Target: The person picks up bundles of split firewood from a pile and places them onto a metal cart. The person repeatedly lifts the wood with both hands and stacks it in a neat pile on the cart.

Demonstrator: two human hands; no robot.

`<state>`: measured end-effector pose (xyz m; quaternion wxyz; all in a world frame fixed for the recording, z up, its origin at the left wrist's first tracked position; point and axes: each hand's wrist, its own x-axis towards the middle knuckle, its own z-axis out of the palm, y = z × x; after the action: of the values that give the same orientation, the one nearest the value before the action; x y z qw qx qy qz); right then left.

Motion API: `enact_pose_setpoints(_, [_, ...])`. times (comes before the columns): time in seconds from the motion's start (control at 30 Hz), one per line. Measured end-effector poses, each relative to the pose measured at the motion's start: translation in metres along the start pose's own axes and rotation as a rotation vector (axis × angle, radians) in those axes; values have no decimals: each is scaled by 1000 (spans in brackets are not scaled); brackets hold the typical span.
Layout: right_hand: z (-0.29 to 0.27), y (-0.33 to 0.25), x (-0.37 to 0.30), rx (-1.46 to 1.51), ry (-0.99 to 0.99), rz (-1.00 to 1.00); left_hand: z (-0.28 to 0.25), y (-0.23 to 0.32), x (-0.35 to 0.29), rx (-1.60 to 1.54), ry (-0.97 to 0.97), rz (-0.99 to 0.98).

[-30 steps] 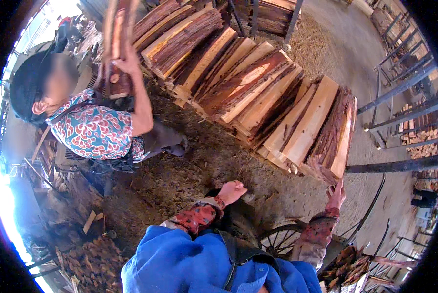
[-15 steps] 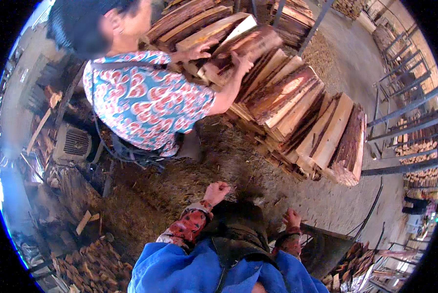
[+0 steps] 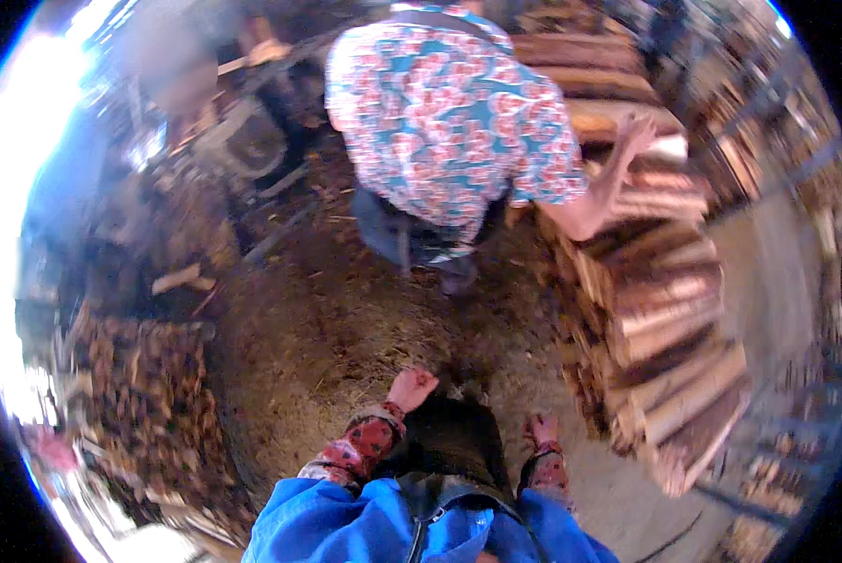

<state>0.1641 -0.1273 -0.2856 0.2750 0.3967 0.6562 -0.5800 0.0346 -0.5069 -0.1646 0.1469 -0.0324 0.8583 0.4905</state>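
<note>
My left hand (image 3: 413, 388) is in front of my body over the dirt floor, its fingers curled in with nothing visible in them. My right hand (image 3: 541, 430) hangs lower by my right side, blurred, and its finger pose is unclear. Neither hand touches the wood. Nearest to my right hand is a stack of split logs (image 3: 669, 310), with bark and pale cut faces. A co-worker in a flowered shirt (image 3: 449, 122) is ahead of me, facing away, with one hand (image 3: 632, 141) spread over the logs.
Smaller split pieces form a pile (image 3: 149, 403) to my left. Farther left, a loose wood scrap (image 3: 177, 279) lies near a dusty boxy machine (image 3: 242, 141). Dirt floor (image 3: 318, 319) runs between the piles. Metal rails (image 3: 805, 174) stand beyond the log stack.
My view has swung left, so the co-worker and log stack sit farther right. The co-worker's hand has come off the log it was handling. My hands keep much the same pose.
</note>
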Motion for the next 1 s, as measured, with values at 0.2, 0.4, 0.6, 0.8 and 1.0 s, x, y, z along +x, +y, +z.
enact_pose_setpoints(0.2, [32, 2, 84, -109, -58, -103, 39, -23, -57, -31, -41, -260])
enact_pose_setpoints(0.4, [60, -21, 116, -503, -245, -223, 62, -80, -80, -58, 83, -285])
enact_pose_setpoints(0.6, [104, -13, 172, -657, -244, -388, 40, -155, -61, -140, 265, -256])
enact_pose_setpoints(0.8, [172, -50, 208, -626, -249, -295, -25, -215, -9, -209, 452, -185])
enact_pose_setpoints(1.0, [245, -105, 152, -725, -438, -276, -102, -258, -18, -368, 580, -288])
